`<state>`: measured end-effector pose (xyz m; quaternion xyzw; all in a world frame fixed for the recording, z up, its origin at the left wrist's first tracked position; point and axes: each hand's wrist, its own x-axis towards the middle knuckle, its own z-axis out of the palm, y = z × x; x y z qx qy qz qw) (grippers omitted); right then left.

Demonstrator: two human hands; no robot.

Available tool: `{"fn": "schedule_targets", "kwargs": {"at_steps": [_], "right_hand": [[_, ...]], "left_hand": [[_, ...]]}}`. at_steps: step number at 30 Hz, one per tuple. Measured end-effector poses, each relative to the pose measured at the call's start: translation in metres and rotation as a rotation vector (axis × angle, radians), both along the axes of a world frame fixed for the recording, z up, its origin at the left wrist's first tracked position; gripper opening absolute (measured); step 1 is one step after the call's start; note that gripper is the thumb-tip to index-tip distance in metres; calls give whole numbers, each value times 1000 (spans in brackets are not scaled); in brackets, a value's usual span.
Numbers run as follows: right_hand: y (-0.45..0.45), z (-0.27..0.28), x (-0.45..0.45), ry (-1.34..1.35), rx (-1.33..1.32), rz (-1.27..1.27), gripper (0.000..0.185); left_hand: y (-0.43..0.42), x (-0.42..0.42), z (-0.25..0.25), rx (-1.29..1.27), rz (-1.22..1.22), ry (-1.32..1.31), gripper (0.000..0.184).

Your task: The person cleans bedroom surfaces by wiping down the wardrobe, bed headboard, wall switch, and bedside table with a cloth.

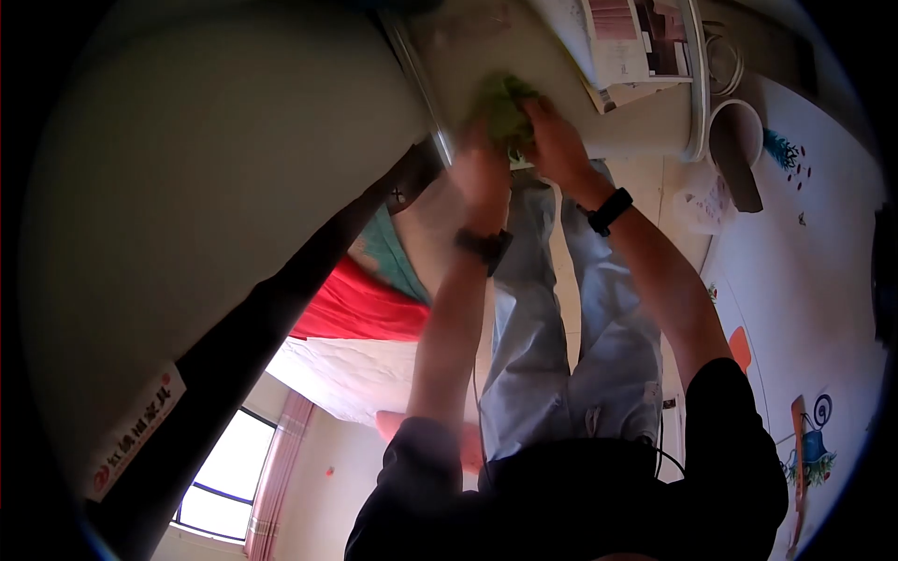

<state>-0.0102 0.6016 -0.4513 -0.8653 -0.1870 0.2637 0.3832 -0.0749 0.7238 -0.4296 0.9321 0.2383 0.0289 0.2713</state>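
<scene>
A crumpled green cloth (508,110) is bunched up over a pale, smooth surface (645,131). My right hand (558,148) grips the cloth from the right, its fingers curled into it. On the left side, against the cloth's lower edge, is my left hand (480,173); motion smears it, so its fingers cannot be made out. Each wrist wears a dark band.
Printed papers (631,47) lie at the upper right of the pale surface. A white round container (735,131) stands beyond its rim. To the left rises a large pale panel (234,159) with a dark edge. Red fabric (360,304) lies lower left.
</scene>
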Motion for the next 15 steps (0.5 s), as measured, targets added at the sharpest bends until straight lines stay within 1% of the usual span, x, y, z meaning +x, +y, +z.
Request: {"fn": "schedule_targets", "kwargs": {"at_steps": [1,4,5,8,11,14,15], "right_hand": [[-5,2,5,-11,9,-46,50],[-20,10,16,-37,4,-170,51],[-27,9,14,-40,-19,-173,52],[-36,17,-1,-1,-39,-262,53],[-44,11,-29,90,-87,-234,54],[-41,5,-50,133,-35,-182,53],[-38,5,-50,103,23,-162,52]], "left_hand": [[-3,13,2,11,-4,83,51],[-16,41,12,-50,-94,122,50],[-21,41,6,-41,-117,97,49],[-37,34,11,-101,-134,206,50],[-44,11,24,-116,-133,272,54],[-42,-10,38,-190,-43,439,47],[-38,-16,36,-160,-41,424,50]]}}
